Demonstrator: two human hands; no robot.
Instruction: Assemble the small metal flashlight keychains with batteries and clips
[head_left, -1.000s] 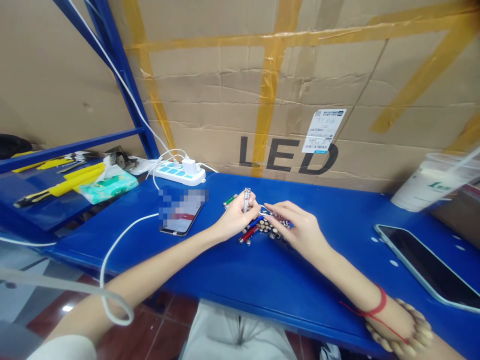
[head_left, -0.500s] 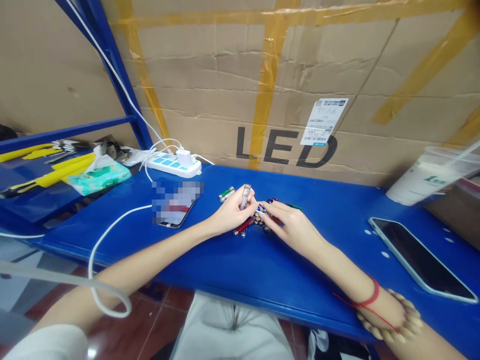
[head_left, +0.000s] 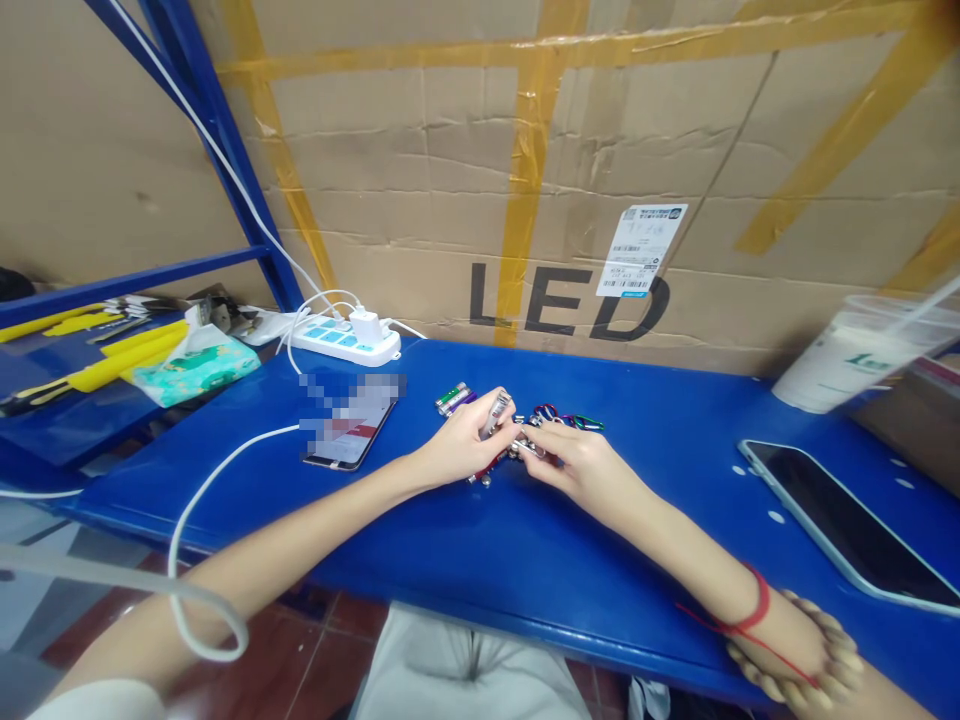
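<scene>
My left hand [head_left: 463, 448] is closed around a small silver pen-shaped torch [head_left: 496, 412], tilted with its tip up and to the right. My right hand [head_left: 574, 458] pinches a small metal part [head_left: 529, 449] just right of that torch, fingertips nearly touching the left hand. Both hands rest over a little heap of coloured mini torches and button cells [head_left: 491, 470] on the blue table [head_left: 570, 560]. Coloured clips [head_left: 566, 417] lie just behind my right hand.
A phone on a white cable [head_left: 346, 430] lies left of my hands, a second phone [head_left: 847, 525] at the right. A power strip [head_left: 346, 343] and a taped cardboard box [head_left: 570, 180] stand behind. A plastic cup [head_left: 855, 365] is far right; yellow tools [head_left: 112, 360] are on the left shelf.
The silver torch has tipped from nearly upright to a slant. My right hand has closed in from the heap to a pinch next to the torch's lower end.
</scene>
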